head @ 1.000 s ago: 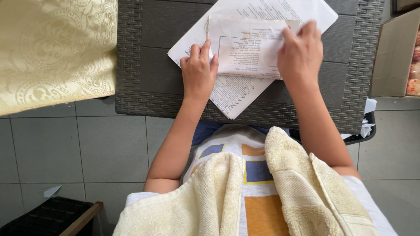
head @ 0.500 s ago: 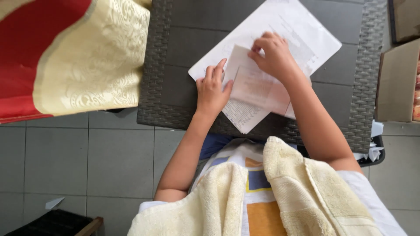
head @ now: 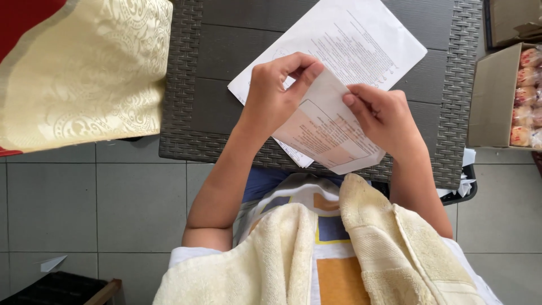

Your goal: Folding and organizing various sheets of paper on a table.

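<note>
Head view, the only one supplied. My left hand was raised over the near half of the dark woven table, thumb and forefinger pressed together on the upper corner of a folded slip of paper. My right hand met the same slip from the opposite side, its fingertips closed on the upper right edge, just across from the left pinch. Both grips were therefore pinching the slip; neither hand was spread or empty.

The slip was partly pink with printed panels, lifted off the table and tilted toward me. Its long axis ran on a diagonal, from the pinched corner at upper left down to the free end at lower right, which hung over the table's near edge, above my lap. Both hands sat at the upper end of that axis, and the lower end was unsupported. The left hand held the very tip; the right lay a little farther down the edge, so it was the nearer of the two to the free end.

Beneath the slip lay a larger white printed sheet, flat on the table, turned to much the same diagonal, apart from the slip as far as I could judge.

Also noted: a cream towel draped over my shoulders, a cream patterned cushion to the left, and an open cardboard box of wrapped items at the right edge.
</note>
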